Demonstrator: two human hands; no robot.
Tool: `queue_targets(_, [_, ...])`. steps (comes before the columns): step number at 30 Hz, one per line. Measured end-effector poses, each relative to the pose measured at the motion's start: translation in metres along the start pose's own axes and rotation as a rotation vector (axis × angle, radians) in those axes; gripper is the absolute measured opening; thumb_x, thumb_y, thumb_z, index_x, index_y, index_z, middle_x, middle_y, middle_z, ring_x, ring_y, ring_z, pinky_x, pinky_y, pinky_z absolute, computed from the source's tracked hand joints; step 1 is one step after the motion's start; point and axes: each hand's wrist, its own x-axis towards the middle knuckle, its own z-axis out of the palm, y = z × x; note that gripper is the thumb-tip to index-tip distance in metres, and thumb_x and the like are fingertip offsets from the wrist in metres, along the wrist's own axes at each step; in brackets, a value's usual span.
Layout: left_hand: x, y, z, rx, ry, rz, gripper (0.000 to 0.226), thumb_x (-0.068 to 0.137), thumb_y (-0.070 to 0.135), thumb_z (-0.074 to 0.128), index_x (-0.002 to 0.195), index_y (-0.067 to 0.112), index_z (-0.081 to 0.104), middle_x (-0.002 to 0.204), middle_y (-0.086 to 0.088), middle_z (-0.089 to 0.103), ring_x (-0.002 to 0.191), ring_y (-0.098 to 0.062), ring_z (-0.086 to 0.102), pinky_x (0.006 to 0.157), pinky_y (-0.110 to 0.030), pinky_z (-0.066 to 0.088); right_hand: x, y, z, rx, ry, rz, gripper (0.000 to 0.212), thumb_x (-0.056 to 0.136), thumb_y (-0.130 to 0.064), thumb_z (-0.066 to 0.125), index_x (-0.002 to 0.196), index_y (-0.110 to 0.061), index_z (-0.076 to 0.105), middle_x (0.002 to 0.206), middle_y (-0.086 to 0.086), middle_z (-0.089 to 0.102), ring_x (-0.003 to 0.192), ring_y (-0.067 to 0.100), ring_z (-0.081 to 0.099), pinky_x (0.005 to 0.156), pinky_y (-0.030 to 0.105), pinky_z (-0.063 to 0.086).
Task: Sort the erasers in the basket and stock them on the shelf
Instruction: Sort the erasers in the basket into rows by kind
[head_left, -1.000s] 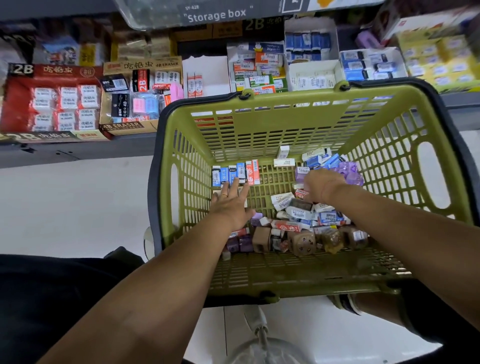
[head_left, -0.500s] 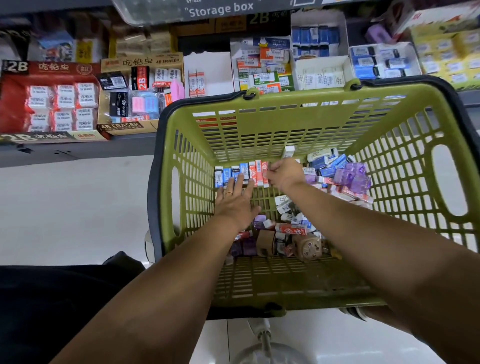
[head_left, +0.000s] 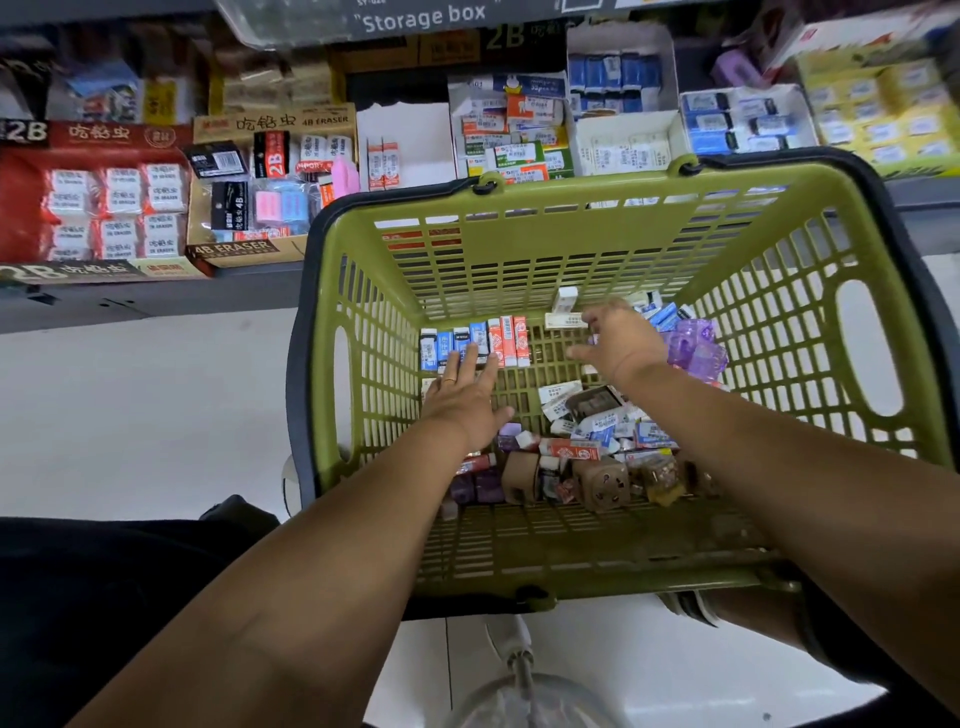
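Observation:
A green basket (head_left: 571, 193) sits in front of the shelf. On its floor at the far left stands a neat row of blue and red erasers (head_left: 498, 338). My left hand (head_left: 462, 400) lies flat, its straight fingertips touching the blue end of that row. To the right, my right hand (head_left: 623, 343) hovers with its thumb spread and its fingers by a white eraser (head_left: 563, 319); I see nothing held in it. A loose pile of mixed erasers (head_left: 597, 431) covers the near right of the basket floor, partly hidden under my right arm.
The shelf behind holds open eraser boxes: a red 2B box (head_left: 93, 208), a 4B eraser box (head_left: 244, 249), and a white box of blue erasers (head_left: 743, 124). Clear purple pieces (head_left: 696, 348) and brown cube items (head_left: 602, 480) lie in the basket.
My right hand has moved from the red end of the row to the right, toward the white eraser. The left hand has stayed on the row.

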Motion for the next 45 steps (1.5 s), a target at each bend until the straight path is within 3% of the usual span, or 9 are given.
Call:
queue_targets(9, [-0.013, -0.006, 0.005, 0.079, -0.056, -0.004, 0.082, 0.095, 0.061, 0.034, 0.152, 0.023, -0.011, 0.156, 0.000, -0.028, 0.145, -0.023, -0.020, 0.119, -0.044, 0.001, -0.002, 0.026, -0.008, -0.094, -0.025, -0.170, 0.039, 0.085, -0.019, 0.067, 0.124, -0.017, 0.059, 0.127, 0.005, 0.050, 0.101, 0.024, 0.058, 0.081, 0.029, 0.046])
queue_targets(17, [-0.014, -0.006, 0.006, 0.084, -0.074, -0.009, 0.082, 0.095, 0.062, 0.033, 0.152, 0.021, -0.010, 0.156, -0.001, -0.028, 0.145, -0.024, -0.020, 0.118, -0.044, 0.000, -0.005, 0.004, -0.009, 0.779, -0.077, 0.096, 0.033, 0.079, -0.022, 0.076, 0.104, -0.003, 0.065, 0.076, 0.002, 0.063, 0.068, 0.016, 0.059, 0.066, 0.025, 0.056])
queue_targets(23, [-0.013, -0.008, 0.006, 0.055, -0.080, 0.000, 0.084, 0.093, 0.064, 0.033, 0.152, 0.023, -0.009, 0.156, 0.000, -0.028, 0.145, -0.022, -0.020, 0.118, -0.045, 0.001, -0.002, 0.000, -0.010, 0.094, -0.140, 0.045, 0.028, 0.082, -0.019, 0.071, 0.109, -0.013, 0.065, 0.106, 0.008, 0.066, 0.096, 0.023, 0.062, 0.084, 0.029, 0.051])
queue_targets(29, [-0.012, -0.007, 0.010, 0.064, -0.070, -0.003, 0.082, 0.094, 0.063, 0.032, 0.152, 0.023, -0.011, 0.155, 0.001, -0.029, 0.145, -0.023, -0.021, 0.117, -0.045, 0.001, -0.012, 0.027, -0.011, 0.164, 0.146, -0.020, 0.022, 0.085, -0.013, 0.068, 0.103, -0.013, 0.056, 0.102, 0.004, 0.056, 0.090, 0.023, 0.057, 0.075, 0.030, 0.047])
queue_targets(32, [-0.011, -0.007, 0.009, 0.063, -0.072, -0.002, 0.083, 0.094, 0.063, 0.032, 0.152, 0.023, -0.010, 0.155, 0.001, -0.029, 0.145, -0.023, -0.021, 0.117, -0.045, 0.002, -0.015, 0.033, -0.020, 0.261, -0.142, -0.103, 0.020, 0.079, -0.027, 0.076, 0.090, -0.019, 0.061, 0.084, -0.006, 0.057, 0.084, 0.017, 0.058, 0.074, 0.027, 0.047])
queue_targets(36, [-0.012, -0.006, 0.008, 0.057, -0.080, -0.005, 0.081, 0.095, 0.061, 0.033, 0.152, 0.023, -0.011, 0.155, 0.001, -0.029, 0.145, -0.023, -0.021, 0.118, -0.045, 0.003, -0.027, 0.028, -0.024, 0.037, -0.607, -0.160, 0.062, 0.073, -0.034, 0.080, 0.127, -0.017, 0.054, 0.123, 0.000, 0.053, 0.117, 0.021, 0.051, 0.094, 0.027, 0.039])
queue_targets(39, [-0.014, -0.006, 0.007, 0.048, -0.087, -0.009, 0.081, 0.095, 0.061, 0.033, 0.152, 0.023, -0.011, 0.155, 0.002, -0.029, 0.144, -0.022, -0.022, 0.117, -0.045, 0.002, -0.031, 0.031, -0.024, -0.097, -0.551, -0.187, 0.060, 0.074, -0.029, 0.080, 0.127, -0.016, 0.053, 0.127, 0.002, 0.053, 0.118, 0.023, 0.051, 0.092, 0.026, 0.039])
queue_targets(42, [-0.014, -0.005, 0.006, 0.054, -0.092, -0.014, 0.081, 0.095, 0.061, 0.033, 0.152, 0.024, -0.011, 0.155, 0.003, -0.029, 0.144, -0.022, -0.022, 0.118, -0.044, 0.003, -0.028, 0.035, -0.046, 0.178, -0.433, -0.112, 0.026, 0.076, -0.022, 0.077, 0.096, -0.016, 0.062, 0.095, -0.001, 0.060, 0.094, 0.021, 0.056, 0.071, 0.021, 0.045])
queue_targets(45, [-0.014, -0.004, 0.007, 0.061, -0.087, -0.018, 0.081, 0.094, 0.062, 0.033, 0.152, 0.024, -0.011, 0.155, 0.003, -0.030, 0.145, -0.022, -0.021, 0.118, -0.045, 0.003, -0.019, 0.048, -0.080, 0.224, -0.107, -0.053, 0.027, 0.078, -0.026, 0.075, 0.100, -0.014, 0.064, 0.097, 0.007, 0.064, 0.089, 0.024, 0.059, 0.077, 0.029, 0.052])
